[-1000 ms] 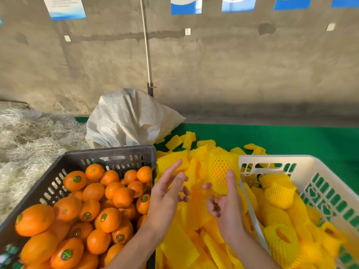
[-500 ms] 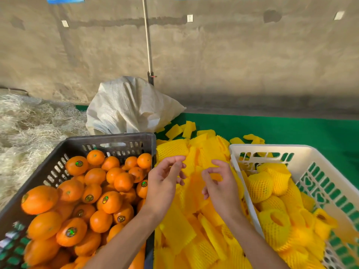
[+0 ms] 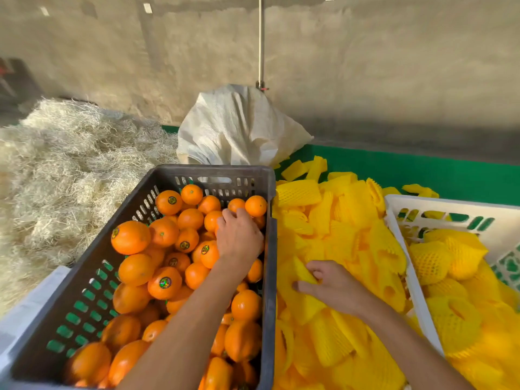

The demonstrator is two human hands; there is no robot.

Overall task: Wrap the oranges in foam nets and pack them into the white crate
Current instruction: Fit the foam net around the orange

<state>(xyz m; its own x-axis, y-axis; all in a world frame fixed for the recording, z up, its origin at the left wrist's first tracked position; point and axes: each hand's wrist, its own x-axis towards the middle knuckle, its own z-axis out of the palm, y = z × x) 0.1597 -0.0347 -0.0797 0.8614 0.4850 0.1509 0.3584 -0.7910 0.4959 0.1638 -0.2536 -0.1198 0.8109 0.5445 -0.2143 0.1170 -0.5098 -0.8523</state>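
Roughly midway — my left hand (image 3: 239, 237) grips an orange in the dark crate (image 3: 84, 291), right hand (image 3: 332, 285) pinches a foam net (image 3: 302, 273), white crate (image 3: 416, 288) part-filled with wrapped oranges (image 3: 430, 263) — plenty left.

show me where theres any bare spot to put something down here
Bare room is the green surface behind the white crate, right of the white sack. Crowded: the dark crate is heaped with oranges, foam nets fill the gap between the crates, and wrapped fruit fills the white crate.
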